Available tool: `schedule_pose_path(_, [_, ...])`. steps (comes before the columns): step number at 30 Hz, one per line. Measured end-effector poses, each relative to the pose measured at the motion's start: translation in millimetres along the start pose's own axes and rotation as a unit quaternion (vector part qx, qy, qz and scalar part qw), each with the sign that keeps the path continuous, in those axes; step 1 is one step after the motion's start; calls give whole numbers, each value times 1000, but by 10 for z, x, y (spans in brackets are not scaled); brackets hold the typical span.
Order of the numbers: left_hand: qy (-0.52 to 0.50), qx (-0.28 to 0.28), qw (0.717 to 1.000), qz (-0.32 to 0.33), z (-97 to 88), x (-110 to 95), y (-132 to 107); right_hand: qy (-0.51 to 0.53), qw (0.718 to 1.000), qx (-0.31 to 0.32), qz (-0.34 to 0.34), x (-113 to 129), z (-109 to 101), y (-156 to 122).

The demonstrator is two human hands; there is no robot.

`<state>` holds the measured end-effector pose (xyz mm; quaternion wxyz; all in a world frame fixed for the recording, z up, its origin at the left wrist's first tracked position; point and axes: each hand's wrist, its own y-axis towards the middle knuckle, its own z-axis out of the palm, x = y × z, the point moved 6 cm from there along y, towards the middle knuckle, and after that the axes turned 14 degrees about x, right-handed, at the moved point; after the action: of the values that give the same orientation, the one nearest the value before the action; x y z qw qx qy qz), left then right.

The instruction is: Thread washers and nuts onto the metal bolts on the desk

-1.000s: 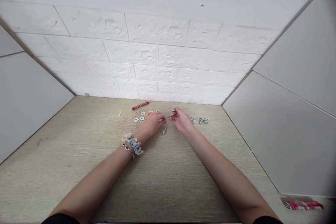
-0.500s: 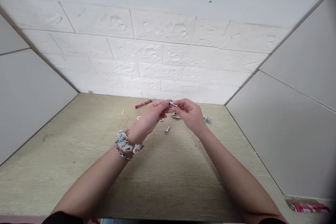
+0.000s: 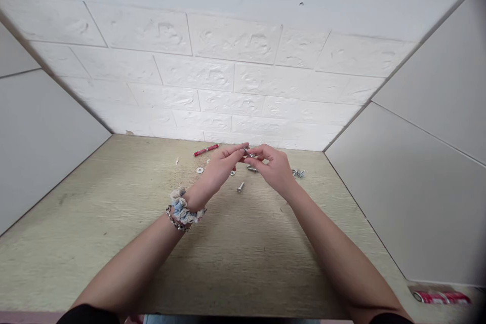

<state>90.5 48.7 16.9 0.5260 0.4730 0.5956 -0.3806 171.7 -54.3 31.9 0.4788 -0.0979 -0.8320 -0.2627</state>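
Note:
My left hand and my right hand are raised above the wooden table, fingertips meeting around a small silver bolt. The right hand pinches the bolt; the left hand's fingers pinch at its end, and what they hold is too small to name. A scrunchie and chain bracelet sit on my left wrist. Below the hands lie a loose bolt, another bolt and a washer.
A red tube-like piece lies near the back wall. Wing nuts lie right of my right hand. White panels enclose the table on left, right and back. A red-and-white object lies at the lower right.
Both hands lifted from the table surface and came together, the right carrying a bolt up. In the last half second they barely shifted, fingers closing in tighter on the bolt.

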Motion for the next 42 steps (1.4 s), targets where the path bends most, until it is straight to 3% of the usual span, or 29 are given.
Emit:
schedule_pose_path(6, [52,-9,998,29,-6,-123,-52,3,1000,-5,-10,19,5,-9])
schedule_pose_path(12, [72,20,994,81,50,-161,-46,-4,1000,-12,-16,41,1,-13])
schedule_pose_path(18, [82,33,992,88,71,-180,-50,14,999,-37,11,-15,-20,-31])
schedule_pose_path(25, [167,54,981,87,147,-221,-85,-94,995,-35,15,-40,-47,-36])
schedule_pose_path(31, [198,68,968,140,125,-217,-58,-195,980,-41,-12,-28,-20,-67])
schedule_pose_path(36, [152,72,978,126,89,-176,-39,-264,962,-29,-60,21,20,-70])
schedule_pose_path(39, [51,60,992,98,57,-131,-3,-261,962,-31,-69,-45,83,-68])
schedule_pose_path(42, [-84,0,995,50,-59,-23,41,-246,965,-32,-84,-203,208,-61])
